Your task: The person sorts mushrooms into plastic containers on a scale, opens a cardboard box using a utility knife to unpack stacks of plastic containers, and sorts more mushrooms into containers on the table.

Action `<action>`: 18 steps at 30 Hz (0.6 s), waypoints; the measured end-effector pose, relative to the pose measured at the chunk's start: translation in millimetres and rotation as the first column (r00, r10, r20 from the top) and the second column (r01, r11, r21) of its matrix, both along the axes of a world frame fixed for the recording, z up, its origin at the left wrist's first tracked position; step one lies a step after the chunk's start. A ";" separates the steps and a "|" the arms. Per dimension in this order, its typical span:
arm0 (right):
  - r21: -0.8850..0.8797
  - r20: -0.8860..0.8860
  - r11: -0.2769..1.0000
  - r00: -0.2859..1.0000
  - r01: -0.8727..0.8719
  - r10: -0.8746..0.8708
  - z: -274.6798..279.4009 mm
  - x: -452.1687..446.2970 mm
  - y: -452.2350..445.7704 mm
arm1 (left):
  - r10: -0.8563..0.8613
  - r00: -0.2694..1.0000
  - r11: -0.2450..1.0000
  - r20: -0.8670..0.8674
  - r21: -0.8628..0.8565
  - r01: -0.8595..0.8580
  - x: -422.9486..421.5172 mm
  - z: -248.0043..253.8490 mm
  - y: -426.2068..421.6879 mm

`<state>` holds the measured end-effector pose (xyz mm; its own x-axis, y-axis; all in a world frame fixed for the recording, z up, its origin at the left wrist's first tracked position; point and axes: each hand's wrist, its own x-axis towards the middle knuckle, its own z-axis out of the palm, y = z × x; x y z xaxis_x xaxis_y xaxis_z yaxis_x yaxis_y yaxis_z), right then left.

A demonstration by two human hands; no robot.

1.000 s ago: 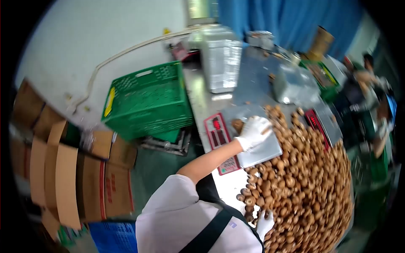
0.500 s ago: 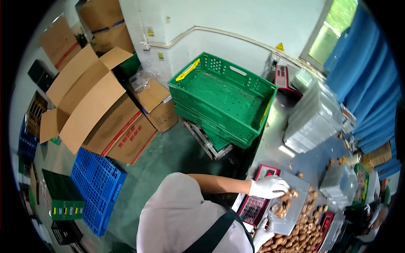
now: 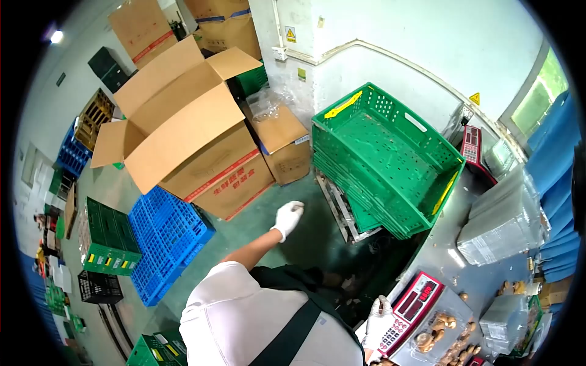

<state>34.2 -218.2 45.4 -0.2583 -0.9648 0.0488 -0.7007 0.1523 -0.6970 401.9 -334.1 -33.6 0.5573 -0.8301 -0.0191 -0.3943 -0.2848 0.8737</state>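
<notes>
My left hand (image 3: 288,219), in a white glove, is held out over the green floor in front of the open cardboard box (image 3: 210,168). Its fingers are curled in, and anything inside them is too small to make out. My right hand (image 3: 378,320), also gloved, is beside the keypad of the red scale (image 3: 415,299), fingers bent together; what they hold, if anything, is hidden. Several brown mushrooms (image 3: 436,332) lie on the scale's metal plate (image 3: 464,311), to the right of my right hand.
Stacked green crates (image 3: 390,158) stand between the box and the metal table (image 3: 448,244). Clear plastic trays (image 3: 503,216) are piled on the table. A blue pallet (image 3: 165,238) and dark green crates (image 3: 110,235) are at the left.
The view has swung left. One gloved hand has left the scale plate and reached out over the floor; the other has drawn back to the keypad's side. Mushrooms remain on the plate.
</notes>
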 end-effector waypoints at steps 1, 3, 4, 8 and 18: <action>0.061 0.006 0.997 0.999 -0.037 0.037 4.4 8.7 2.0 | 0.053 0.999 0.997 0.003 0.057 -0.053 21.7 -1.7 3.0; 0.090 -0.066 0.990 0.991 -0.107 0.113 6.3 25.1 7.8 | 0.164 0.984 0.986 0.074 0.023 -0.166 69.8 -32.7 -2.8; 0.212 0.073 0.974 0.995 -0.075 0.060 6.7 34.4 9.5 | 0.250 0.967 0.961 0.051 0.105 -0.254 83.1 -19.5 -10.7; 0.260 -0.119 0.944 0.964 -0.202 0.239 1.6 55.6 3.0 | 0.377 0.926 0.917 0.032 0.127 -0.378 155.4 -36.2 -69.0; 0.286 -0.106 0.947 0.977 -0.147 0.184 -74.6 164.3 -129.8 | 0.724 0.685 0.687 0.083 0.006 -0.727 382.6 -107.5 -345.3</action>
<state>198.6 -347.9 -29.2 -0.1034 -0.9739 -0.2023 -0.8140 0.1997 -0.5455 784.5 -679.3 -141.1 0.9860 -0.1653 0.0226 -0.1093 -0.5376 0.8361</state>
